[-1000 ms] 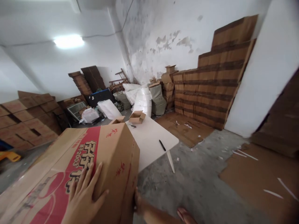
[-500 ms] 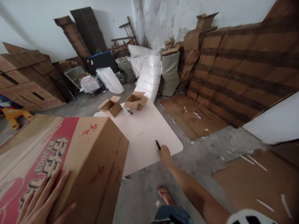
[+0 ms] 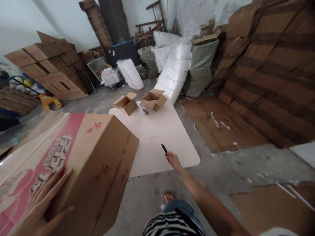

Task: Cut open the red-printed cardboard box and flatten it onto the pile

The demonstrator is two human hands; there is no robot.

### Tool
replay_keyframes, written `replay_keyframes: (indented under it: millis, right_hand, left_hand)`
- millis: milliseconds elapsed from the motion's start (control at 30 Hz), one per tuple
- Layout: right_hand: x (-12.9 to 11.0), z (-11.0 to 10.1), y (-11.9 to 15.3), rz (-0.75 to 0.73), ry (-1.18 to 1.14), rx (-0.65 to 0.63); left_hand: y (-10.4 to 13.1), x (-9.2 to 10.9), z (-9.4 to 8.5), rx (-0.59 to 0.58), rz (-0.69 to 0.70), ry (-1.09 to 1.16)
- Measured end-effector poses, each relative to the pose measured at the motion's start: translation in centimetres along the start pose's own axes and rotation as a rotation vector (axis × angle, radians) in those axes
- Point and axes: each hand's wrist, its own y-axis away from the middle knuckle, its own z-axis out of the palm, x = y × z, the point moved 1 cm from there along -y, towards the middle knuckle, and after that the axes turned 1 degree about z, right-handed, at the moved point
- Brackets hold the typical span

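My left hand (image 3: 40, 209) lies flat, fingers spread, on the top of a large cardboard box (image 3: 81, 157) with red print at the lower left. My right hand (image 3: 173, 159) is stretched out over the near edge of a low white table (image 3: 157, 137), its fingers closed on the near end of a black pen (image 3: 164, 148) that points away from me. Two small open cardboard boxes (image 3: 126, 102) (image 3: 154, 99) stand at the table's far end, with a small dark object (image 3: 145, 111) lying between them.
Flattened cardboard is stacked along the right wall (image 3: 275, 75) and spread on the concrete floor (image 3: 221, 124). White sacks and wrapped bundles (image 3: 176, 67) are piled behind the table. Stacked boxes (image 3: 49, 65) stand at the left, beside a yellow pallet jack (image 3: 49, 101).
My head has tilted down and moved closer. My right arm came out from behind the large box, reached to the table and closed on the pen. My left hand stayed on the box.
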Motion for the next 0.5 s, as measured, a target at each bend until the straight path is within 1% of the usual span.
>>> replay_keyframes:
  millis: [67, 133, 200, 267, 300, 367, 433, 500]
  right_hand:
    - [-0.4, 0.5, -0.4, -0.025, 0.037, 0.029]
    - [-0.9, 0.9, -0.7, -0.050, 0.084, 0.050]
    - [-1.5, 1.2, -1.0, -0.075, 0.128, 0.057]
    - [-2.3, 1.7, -1.4, -0.109, 0.162, 0.037]
    - [-2.9, 2.0, -1.8, -0.131, 0.176, 0.012]
    - [-4.3, 2.9, -2.8, -0.190, 0.199, -0.050]
    - [-6.2, 4.1, -4.4, -0.263, 0.230, -0.099]
    - [-8.3, 5.5, -6.2, -0.344, 0.271, -0.119]
  left_hand:
    - [-1.3, 0.7, -0.2, -0.008, -0.009, -0.038]
    - [-3.7, 1.9, 0.0, 0.014, -0.091, -0.137]
    - [-6.6, 3.1, 0.5, 0.020, -0.216, -0.260]
    - [-9.0, 3.8, 1.2, -0.049, -0.224, -0.309]
    - [-9.8, 3.9, 1.6, -0.087, -0.209, -0.319]
    - [-10.4, 3.5, 2.2, -0.133, -0.182, -0.315]
    - [-10.3, 2.9, 2.4, -0.135, -0.160, -0.282]
    - [-10.1, 2.6, 2.5, -0.117, -0.144, -0.254]
